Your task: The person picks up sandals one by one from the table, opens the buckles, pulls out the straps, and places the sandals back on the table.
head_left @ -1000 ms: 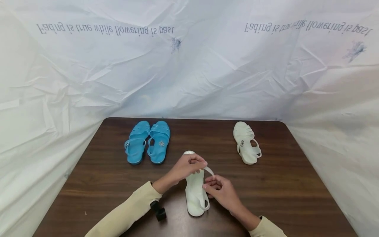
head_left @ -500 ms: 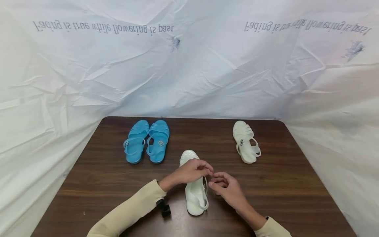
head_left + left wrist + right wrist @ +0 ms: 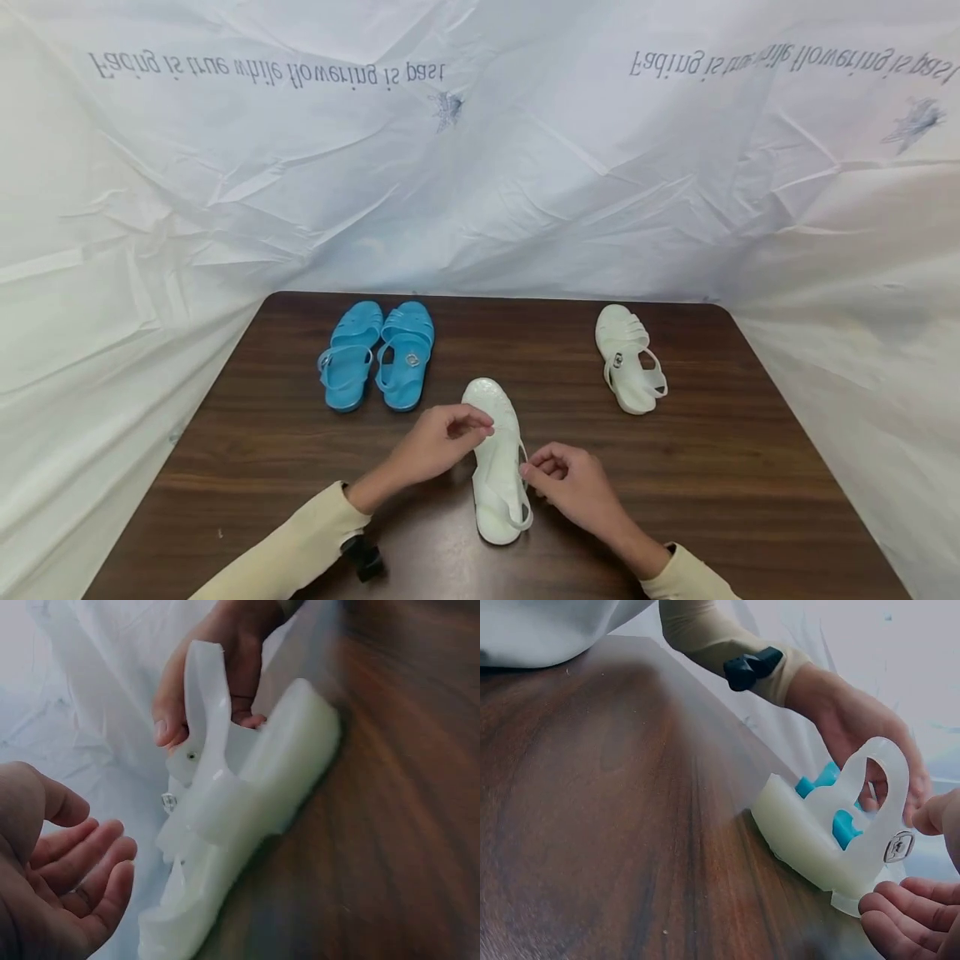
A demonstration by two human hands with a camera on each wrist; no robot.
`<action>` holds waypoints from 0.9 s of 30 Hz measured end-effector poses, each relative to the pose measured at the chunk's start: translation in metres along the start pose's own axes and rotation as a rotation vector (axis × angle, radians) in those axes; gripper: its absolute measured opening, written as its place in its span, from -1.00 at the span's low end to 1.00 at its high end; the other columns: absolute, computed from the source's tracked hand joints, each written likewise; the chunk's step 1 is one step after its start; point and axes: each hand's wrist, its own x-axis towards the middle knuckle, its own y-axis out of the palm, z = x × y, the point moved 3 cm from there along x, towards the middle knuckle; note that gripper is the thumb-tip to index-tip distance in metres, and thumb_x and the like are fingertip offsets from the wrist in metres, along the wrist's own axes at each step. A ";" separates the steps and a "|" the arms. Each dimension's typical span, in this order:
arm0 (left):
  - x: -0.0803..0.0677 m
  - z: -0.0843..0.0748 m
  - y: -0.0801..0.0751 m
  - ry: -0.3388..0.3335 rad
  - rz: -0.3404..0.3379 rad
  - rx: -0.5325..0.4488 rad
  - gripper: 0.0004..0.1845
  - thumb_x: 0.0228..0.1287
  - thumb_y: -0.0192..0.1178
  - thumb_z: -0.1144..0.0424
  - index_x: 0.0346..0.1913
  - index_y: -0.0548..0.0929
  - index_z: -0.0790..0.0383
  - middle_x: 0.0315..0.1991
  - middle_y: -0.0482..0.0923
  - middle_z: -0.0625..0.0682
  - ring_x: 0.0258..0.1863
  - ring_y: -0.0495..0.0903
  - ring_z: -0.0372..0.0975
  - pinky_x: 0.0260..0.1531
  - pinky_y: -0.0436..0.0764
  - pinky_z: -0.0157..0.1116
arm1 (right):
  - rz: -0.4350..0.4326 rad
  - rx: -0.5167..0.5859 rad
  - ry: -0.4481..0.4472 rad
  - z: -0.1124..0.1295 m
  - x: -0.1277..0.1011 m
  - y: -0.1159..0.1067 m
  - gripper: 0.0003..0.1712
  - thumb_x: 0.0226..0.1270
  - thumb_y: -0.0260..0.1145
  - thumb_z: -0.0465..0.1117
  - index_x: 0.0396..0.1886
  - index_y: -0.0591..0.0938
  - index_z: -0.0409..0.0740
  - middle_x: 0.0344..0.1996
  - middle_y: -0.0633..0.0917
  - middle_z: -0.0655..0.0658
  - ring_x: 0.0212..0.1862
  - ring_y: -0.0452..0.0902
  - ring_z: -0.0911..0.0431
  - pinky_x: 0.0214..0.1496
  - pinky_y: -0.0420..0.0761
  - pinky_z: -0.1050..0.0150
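Both hands flank the white sandal lying between them on the table. My left hand curls its fingers at the sandal's toe side, apparently steadying it, though I cannot tell whether it truly grips. My right hand pinches the strap near its buckle, which holds it upright.

Sandal toe past frame edge

The white jelly sandal lay flat on the counter in front of me, toe pointing away, heel toward me. It was translucent plastic, with a woven toe, an upright heel strap and a small buckle.
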 end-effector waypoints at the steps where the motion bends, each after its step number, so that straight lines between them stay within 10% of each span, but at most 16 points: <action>1: -0.004 0.001 -0.001 -0.012 -0.006 0.023 -0.78 0.48 0.24 0.21 0.04 0.75 0.20 -0.13 0.76 -0.12 -0.17 0.71 -0.28 -0.17 0.68 -0.36 | 0.001 -0.005 -0.001 0.000 0.000 0.000 -0.78 0.32 0.49 -0.02 -0.32 0.73 -0.07 -0.53 0.72 0.01 -0.50 0.65 0.11 -0.48 0.67 0.27; 13: -0.034 0.013 0.005 -0.152 0.047 0.053 -0.60 0.40 0.33 -0.02 0.11 0.72 0.18 -0.16 0.73 -0.06 -0.28 0.71 -0.33 -0.36 0.69 -0.33 | 0.040 -0.151 -0.086 0.003 -0.003 0.006 -0.71 0.35 0.45 0.08 -0.12 0.76 0.01 -0.45 0.70 0.17 -0.46 0.57 0.30 -0.42 0.58 0.38; 27: -0.042 0.025 0.019 -0.086 0.042 0.037 -0.65 0.27 0.47 0.12 -0.01 0.76 0.29 0.06 0.61 0.12 -0.13 0.68 -0.24 -0.19 0.68 -0.41 | 0.212 0.015 -0.019 0.007 -0.005 0.009 -0.64 0.41 0.39 -0.07 0.00 0.73 -0.25 -0.26 0.76 -0.10 -0.40 0.70 0.18 -0.41 0.71 0.28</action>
